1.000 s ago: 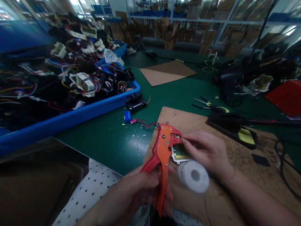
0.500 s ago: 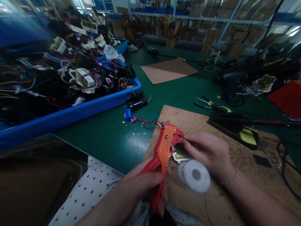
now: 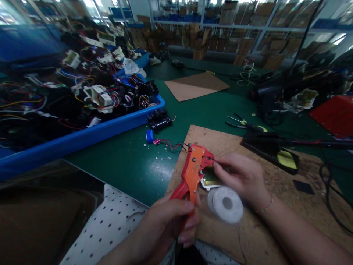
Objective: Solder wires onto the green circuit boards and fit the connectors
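My left hand is wrapped round the handles of an orange and red wire stripper. At the tool's jaws, the thumb and forefinger of my right hand are pinched together; what they hold is too small to make out. Red and black wires run from the tool's head to a blue part on the green table. Partly under my right hand lies a green circuit board in a white frame. A spool of thin wire sits just below it on the brown board.
A blue bin heaped with wired parts fills the left. Black parts lie beside it. Pliers, a black holder with a yellow sponge and a red box are at the right. Cardboard lies farther back.
My left hand has closed more tightly on the stripper's handles, which are nearer together. My right hand keeps its pinch at the jaws. The whole view has shifted slightly.
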`<state>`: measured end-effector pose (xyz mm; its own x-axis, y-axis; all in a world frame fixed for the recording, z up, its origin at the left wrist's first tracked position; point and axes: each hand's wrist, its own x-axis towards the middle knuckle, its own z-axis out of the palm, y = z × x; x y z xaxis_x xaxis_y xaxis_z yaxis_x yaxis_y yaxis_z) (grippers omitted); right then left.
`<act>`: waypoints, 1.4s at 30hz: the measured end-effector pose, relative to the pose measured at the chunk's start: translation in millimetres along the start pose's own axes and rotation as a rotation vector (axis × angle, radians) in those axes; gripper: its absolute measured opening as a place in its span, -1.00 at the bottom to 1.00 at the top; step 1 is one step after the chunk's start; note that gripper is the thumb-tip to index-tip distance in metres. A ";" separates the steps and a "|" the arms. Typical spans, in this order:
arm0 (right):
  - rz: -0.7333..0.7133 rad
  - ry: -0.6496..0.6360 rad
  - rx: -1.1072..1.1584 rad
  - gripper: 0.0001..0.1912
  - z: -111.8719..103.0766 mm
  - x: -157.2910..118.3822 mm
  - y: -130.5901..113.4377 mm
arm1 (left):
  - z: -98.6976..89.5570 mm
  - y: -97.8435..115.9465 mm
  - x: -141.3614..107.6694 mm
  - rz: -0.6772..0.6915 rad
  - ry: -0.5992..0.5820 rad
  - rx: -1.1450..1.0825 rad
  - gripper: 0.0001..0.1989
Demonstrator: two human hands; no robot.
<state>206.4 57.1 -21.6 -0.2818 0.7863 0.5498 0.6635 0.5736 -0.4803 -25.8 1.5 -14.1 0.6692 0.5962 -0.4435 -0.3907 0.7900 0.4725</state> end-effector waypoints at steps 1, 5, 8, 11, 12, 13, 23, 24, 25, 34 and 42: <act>0.009 0.000 0.002 -0.94 0.0 0.4 0.5 | 1.3 -0.6 0.2 -0.004 0.011 -0.007 -0.74; 0.052 -0.003 0.036 -0.94 0.4 2.2 1.9 | 6.1 -1.2 2.0 -0.013 0.061 -0.022 -0.83; 0.151 -0.003 0.133 -0.94 3.0 3.2 2.0 | 8.4 -3.4 5.1 0.008 0.064 -0.056 -0.84; 0.380 0.026 0.340 -0.89 6.0 3.0 3.0 | 10.6 -6.6 8.4 0.107 0.037 -0.003 -0.86; 0.443 0.038 0.399 -0.86 6.6 2.9 3.7 | 11.3 -7.0 8.9 0.155 0.031 0.035 -0.81; 0.483 0.047 0.439 -0.82 7.0 2.8 4.5 | 11.9 -6.7 9.0 0.206 0.032 0.070 -0.75; 0.549 0.046 0.542 -0.69 12.5 1.3 9.1 | 5.7 16.0 -8.6 0.328 0.122 0.155 -0.48; 0.545 0.040 0.536 -0.68 11.3 2.1 9.3 | 5.1 18.6 -10.3 0.338 0.136 0.174 -0.44; 0.537 0.029 0.528 -0.68 8.9 3.1 10.0 | 3.8 21.7 -12.0 0.362 0.160 0.200 -0.41; 0.249 -0.445 0.236 0.10 -33.4 -5.2 41.6 | -64.0 85.8 -44.0 0.420 1.238 1.363 -0.36; 0.228 -0.454 0.166 -0.04 -43.3 -3.8 44.6 | -81.7 105.5 -65.1 0.047 1.377 1.940 -0.34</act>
<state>267.1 69.7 -15.5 -0.4395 0.8942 0.0852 0.6347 0.3762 -0.6750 -162.3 57.8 2.3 -0.2751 0.9581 -0.0798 0.9605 0.2775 0.0205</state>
